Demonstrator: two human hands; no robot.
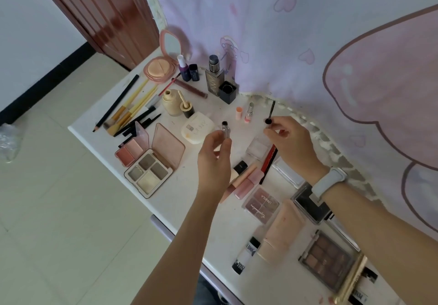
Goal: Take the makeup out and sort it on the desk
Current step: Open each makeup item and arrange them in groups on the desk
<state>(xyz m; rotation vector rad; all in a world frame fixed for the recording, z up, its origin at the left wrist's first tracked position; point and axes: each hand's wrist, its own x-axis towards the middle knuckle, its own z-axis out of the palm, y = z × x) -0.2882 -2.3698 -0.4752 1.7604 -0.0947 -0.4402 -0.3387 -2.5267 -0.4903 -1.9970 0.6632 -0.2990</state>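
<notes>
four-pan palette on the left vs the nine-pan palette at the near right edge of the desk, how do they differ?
The four-pan palette has few, large pans in grey, taupe and cream; the nine-pan palette has many small pans in browns and mauves. The four-pan palette has a pink translucent lid hinged open behind it; the nine-pan palette's case looks dark with a gold edge. Both lie flat on the desk with pans exposed, and neither hand touches them.

Landmark = four-pan palette (148, 174) on desk (189, 200): brushes (132, 110) behind it, compact with mirror (159, 69) further behind, cushion case (198, 128) behind-right, tubes (246, 179) right, nine-pan palette (328, 257) far right and nearer.
</notes>
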